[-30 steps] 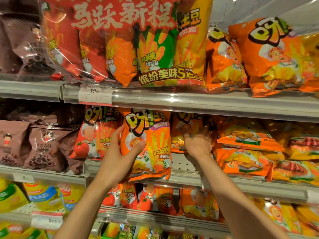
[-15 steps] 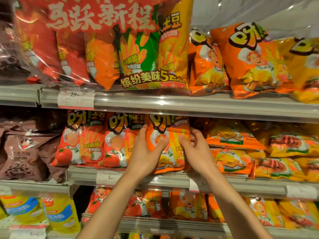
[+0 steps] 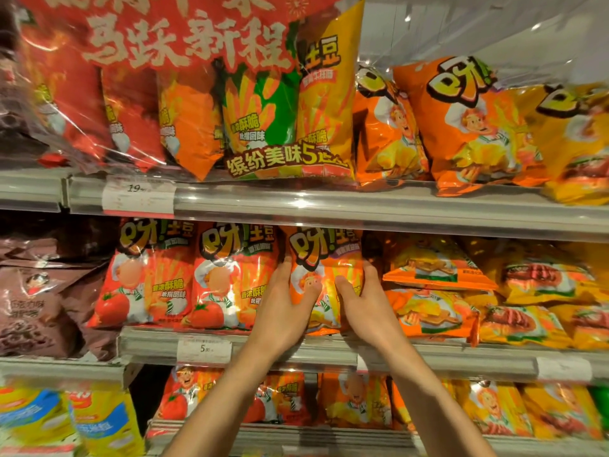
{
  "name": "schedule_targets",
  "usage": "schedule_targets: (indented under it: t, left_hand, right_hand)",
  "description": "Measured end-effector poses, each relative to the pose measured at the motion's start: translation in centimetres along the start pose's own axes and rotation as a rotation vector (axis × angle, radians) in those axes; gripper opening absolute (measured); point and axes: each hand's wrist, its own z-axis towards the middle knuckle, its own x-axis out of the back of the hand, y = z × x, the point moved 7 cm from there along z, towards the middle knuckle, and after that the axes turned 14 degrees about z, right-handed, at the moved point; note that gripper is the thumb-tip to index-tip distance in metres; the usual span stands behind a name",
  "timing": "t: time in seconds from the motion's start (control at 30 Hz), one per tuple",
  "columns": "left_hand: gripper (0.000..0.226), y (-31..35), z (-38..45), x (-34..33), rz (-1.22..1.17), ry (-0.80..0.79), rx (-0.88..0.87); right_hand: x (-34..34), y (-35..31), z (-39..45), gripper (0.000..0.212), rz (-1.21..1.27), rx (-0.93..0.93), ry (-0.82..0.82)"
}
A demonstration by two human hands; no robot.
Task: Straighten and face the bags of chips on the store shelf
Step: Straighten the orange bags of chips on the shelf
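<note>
Nearest the camera, two bare forearms reach up toward the middle shelf rail [image 3: 296, 349], which carries a white price tag [image 3: 203, 349] to the left of the arms. Just above that rail, the left hand [image 3: 286, 303] holds the left edge of an orange chip bag [image 3: 324, 255], its thumb laid across the bag's front and its fingers curled behind the edge. The right hand [image 3: 364, 300] grips the bag's right edge the same way, thumb on the front, fingers wrapped behind the side. The bag stands upright on the shelf behind the rail, its long axis vertical, its printed face turned outward toward the camera and its logo end at the top. Directly left of it stand two red tomato bags [image 3: 184, 275], also upright and facing out, side by side. To its right, orange bags lying flat [image 3: 428, 291] are stacked with their long axes horizontal. Farther back and above the rail, the upper shelf holds a large clear multipack [image 3: 197, 94].
</note>
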Motion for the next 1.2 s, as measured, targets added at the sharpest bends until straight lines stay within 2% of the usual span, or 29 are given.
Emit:
schedule_targets:
  t: [0.1, 0.23, 0.37, 0.53, 0.73, 1.0, 1.2]
  left_hand:
    - [0.076, -0.3, -1.0, 0.9, -0.034, 0.01, -0.028]
    - [0.052, -1.5, -2.1, 2.5, -0.179, 0.001, 0.005]
    - [0.027, -2.5, -3.1, 3.7, -0.303, 0.029, 0.043]
    - [0.015, -3.2, -4.6, 3.2, -0.455, -0.054, 0.154]
    - [0.012, -2.5, -7.0, 2.3, -0.453, -0.021, 0.197]
    - [0.008, 2.3, -8.7, -1.8, -0.371, 0.136, 0.18]
    - [0.009, 7.7, -7.6, -5.8, -0.35, 0.168, 0.122]
  right_hand:
    - [0.6, -0.1, -0.7, 0.073, -0.018, -0.007, -0.005]
    - [1.6, -0.5, -2.2, 0.077, -0.058, 0.022, -0.01]
    - [2.6, -1.3, -4.5, 0.054, -0.101, 0.098, 0.013]
    - [4.9, -0.6, -7.3, 0.024, -0.03, 0.13, 0.081]
    - [10.1, 0.1, -8.7, 0.012, 0.088, 0.149, 0.12]
    - [19.7, 4.7, -7.2, 0.013, 0.173, 0.089, 0.105]
    - [24.4, 5.9, -5.6, 0.017, 0.199, 0.042, 0.09]
